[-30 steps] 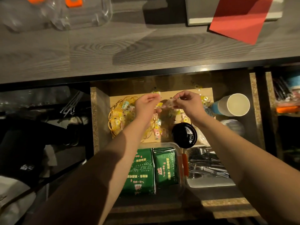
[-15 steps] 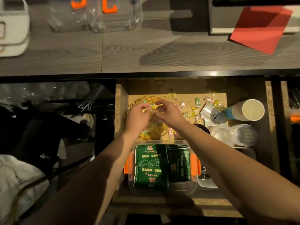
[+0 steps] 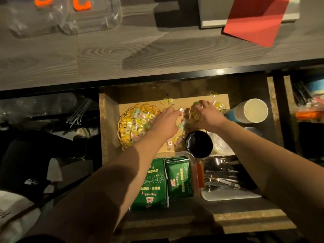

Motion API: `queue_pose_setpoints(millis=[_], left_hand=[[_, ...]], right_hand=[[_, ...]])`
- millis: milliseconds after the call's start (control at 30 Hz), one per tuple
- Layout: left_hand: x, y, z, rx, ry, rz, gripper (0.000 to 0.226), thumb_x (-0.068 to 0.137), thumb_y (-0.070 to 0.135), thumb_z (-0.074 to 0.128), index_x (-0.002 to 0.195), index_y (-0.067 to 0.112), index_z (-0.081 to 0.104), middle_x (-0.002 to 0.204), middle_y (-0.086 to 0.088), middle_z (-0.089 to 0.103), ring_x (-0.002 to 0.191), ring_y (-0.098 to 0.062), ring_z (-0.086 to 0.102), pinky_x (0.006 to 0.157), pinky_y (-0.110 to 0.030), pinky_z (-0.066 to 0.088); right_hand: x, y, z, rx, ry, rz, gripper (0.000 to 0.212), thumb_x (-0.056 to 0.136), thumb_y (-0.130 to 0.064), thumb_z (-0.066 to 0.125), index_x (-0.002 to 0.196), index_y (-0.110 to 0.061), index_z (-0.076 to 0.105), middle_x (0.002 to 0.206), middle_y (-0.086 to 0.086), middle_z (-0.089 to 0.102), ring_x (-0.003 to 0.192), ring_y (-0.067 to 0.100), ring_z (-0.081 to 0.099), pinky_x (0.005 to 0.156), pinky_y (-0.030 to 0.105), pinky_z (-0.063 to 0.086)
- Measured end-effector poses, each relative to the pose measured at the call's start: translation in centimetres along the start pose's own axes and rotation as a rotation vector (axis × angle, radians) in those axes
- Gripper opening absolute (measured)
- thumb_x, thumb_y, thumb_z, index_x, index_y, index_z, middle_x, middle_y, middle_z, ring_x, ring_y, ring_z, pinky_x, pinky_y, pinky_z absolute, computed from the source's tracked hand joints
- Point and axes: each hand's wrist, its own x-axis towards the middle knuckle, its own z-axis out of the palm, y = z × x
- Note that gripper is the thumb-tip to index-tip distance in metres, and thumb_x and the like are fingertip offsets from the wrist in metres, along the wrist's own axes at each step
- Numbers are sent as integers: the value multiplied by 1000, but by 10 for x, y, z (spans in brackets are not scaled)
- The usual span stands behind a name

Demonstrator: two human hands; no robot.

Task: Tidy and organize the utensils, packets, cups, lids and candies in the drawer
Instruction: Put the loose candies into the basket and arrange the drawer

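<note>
A yellow wire basket [image 3: 123, 135] at the drawer's back left holds several wrapped candies [image 3: 138, 122]. More loose candies [image 3: 168, 100] lie on the wooden drawer floor [image 3: 185, 102]. My left hand [image 3: 167, 122] reaches right from over the basket rim, its fingertips pinching one candy [image 3: 181, 109]. My right hand [image 3: 206, 115] is cupped over a heap of loose candies [image 3: 193, 117], with its fingers curled round them. A black lid [image 3: 199, 143] lies just in front of both hands.
A blue paper cup [image 3: 252, 113] lies on its side at the right, with clear lids [image 3: 221, 145] below it. Green packets [image 3: 156, 185] fill a clear box. Beside it is a white tray of metal utensils [image 3: 222, 176]. A grey countertop [image 3: 122, 50] lies beyond.
Both hands have moved right, from over the basket to the loose candies in the middle of the drawer. The view has shifted back to the right.
</note>
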Motion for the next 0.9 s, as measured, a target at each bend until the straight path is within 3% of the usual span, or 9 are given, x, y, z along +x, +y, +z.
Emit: queue_pose_setpoints(millis=[100,300,467,700,833,900], left_hand=[[20,9,9,175,-54,27,62,87,9,66,144,19,44,142,-6,43,132,-27,42,106,-41,40],[35,20,30,332,-114,-37,79,80,33,78,144,16,35,149,-13,31,137,-34,32,107,-48,41],[34,27,38,305,-32,-86,76,81,31,79,143,12,39,144,-12,36,135,-31,32,102,-44,46],[38,24,44,101,18,-140,48,87,12,69,132,8,52,134,-13,44,126,-33,43,103,-42,44],[40,22,43,-121,117,-226,38,88,-2,61,124,11,63,123,-10,54,111,-30,56,88,-35,46],[42,26,38,-287,161,-307,37,87,-3,64,121,12,67,125,-7,62,112,-26,60,89,-31,48]], right_hand=[[6,3,6,-95,-15,-88,83,86,-32,70,153,-29,20,161,12,13,148,35,12,115,50,29],[19,3,12,-152,60,-214,84,81,-44,74,150,-28,28,153,11,27,139,33,26,112,48,35],[20,-6,19,-94,91,-182,78,78,-38,76,143,-18,38,145,17,34,133,36,31,104,47,44],[29,-13,29,41,202,-224,33,84,-19,62,113,-4,61,113,18,56,105,39,46,86,43,38],[33,-10,30,149,210,-194,28,81,-19,65,105,-4,67,97,17,61,96,38,52,80,37,35],[31,-9,29,286,234,-127,23,80,-13,69,101,-4,70,93,17,59,90,36,56,71,32,35]])
